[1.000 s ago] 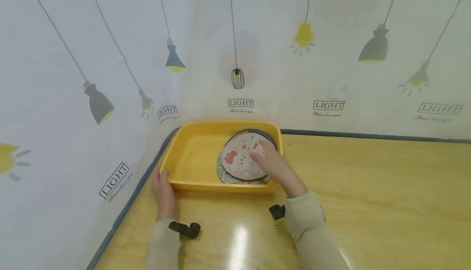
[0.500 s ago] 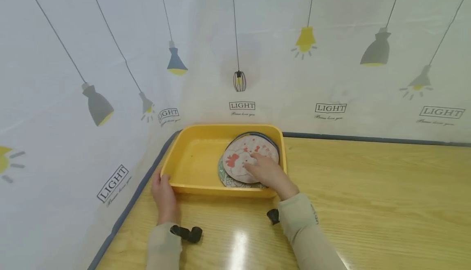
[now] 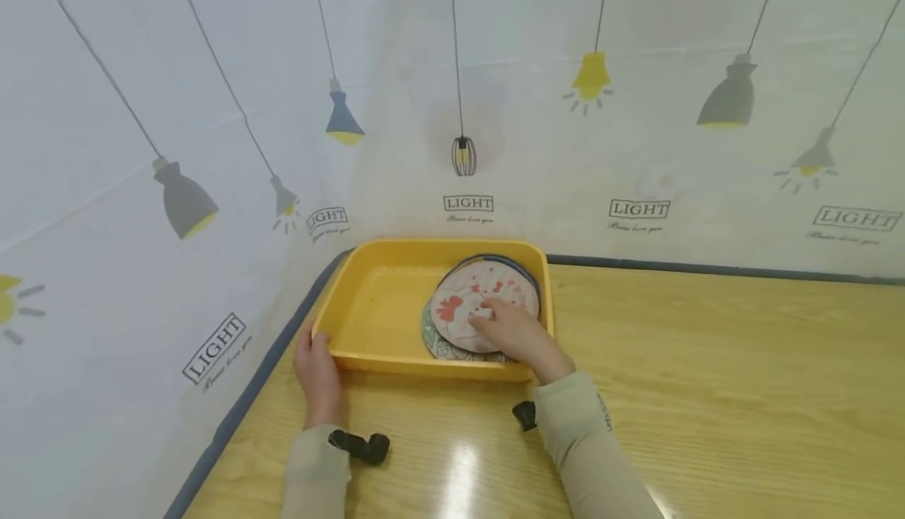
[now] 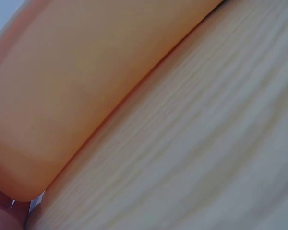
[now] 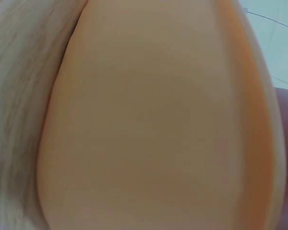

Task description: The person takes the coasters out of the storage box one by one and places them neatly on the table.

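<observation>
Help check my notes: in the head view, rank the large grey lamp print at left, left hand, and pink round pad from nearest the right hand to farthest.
1. Pink round pad, under the right hand.
2. Left hand, at yellow tray's left corner.
3. Large grey lamp print, left wall.

Wore a beige left sleeve (image 3: 314,472) behind the left grip (image 3: 316,374) and a creased beige right sleeve (image 3: 590,440) behind the right grip (image 3: 522,336), with small dark markings (image 3: 606,413) on its outer side. Carried a black knobbed fitting (image 3: 360,447) behind the left grip, a black stub (image 3: 525,415) behind the right.
</observation>
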Available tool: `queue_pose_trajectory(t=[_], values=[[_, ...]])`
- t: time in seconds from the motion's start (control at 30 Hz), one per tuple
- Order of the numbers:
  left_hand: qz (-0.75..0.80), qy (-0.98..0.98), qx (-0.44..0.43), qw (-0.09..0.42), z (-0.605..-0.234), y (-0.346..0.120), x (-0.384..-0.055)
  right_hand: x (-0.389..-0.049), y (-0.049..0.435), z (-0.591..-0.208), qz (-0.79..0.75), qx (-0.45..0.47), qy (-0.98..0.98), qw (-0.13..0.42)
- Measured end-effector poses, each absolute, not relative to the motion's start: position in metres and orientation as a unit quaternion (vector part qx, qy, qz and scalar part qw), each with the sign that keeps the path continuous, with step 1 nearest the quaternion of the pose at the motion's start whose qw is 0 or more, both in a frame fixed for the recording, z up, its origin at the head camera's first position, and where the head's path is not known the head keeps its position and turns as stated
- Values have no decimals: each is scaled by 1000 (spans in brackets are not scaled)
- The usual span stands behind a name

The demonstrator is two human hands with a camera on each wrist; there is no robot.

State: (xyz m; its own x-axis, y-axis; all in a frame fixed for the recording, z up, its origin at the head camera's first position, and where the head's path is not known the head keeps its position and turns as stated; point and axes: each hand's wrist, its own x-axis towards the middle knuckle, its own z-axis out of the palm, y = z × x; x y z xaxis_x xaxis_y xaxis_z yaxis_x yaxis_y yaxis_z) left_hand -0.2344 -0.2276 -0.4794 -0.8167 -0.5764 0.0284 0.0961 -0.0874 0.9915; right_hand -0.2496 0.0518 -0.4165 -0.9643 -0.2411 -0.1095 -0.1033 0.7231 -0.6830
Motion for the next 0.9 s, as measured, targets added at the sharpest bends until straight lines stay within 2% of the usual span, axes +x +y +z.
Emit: queue_pose_trajectory(t=[0.17,0.43,0.9], values=[[-703,-641,190,243,-483,-231,-234,-250,47,-424,-365,-91,924,73],[-703,-644,192,232,-481,-228,-239,-251,49,-425,-368,-63,928,7],[-729,-613,180,245,-481,-227,-236,-250,50,-424,-335,-95,937,4]])
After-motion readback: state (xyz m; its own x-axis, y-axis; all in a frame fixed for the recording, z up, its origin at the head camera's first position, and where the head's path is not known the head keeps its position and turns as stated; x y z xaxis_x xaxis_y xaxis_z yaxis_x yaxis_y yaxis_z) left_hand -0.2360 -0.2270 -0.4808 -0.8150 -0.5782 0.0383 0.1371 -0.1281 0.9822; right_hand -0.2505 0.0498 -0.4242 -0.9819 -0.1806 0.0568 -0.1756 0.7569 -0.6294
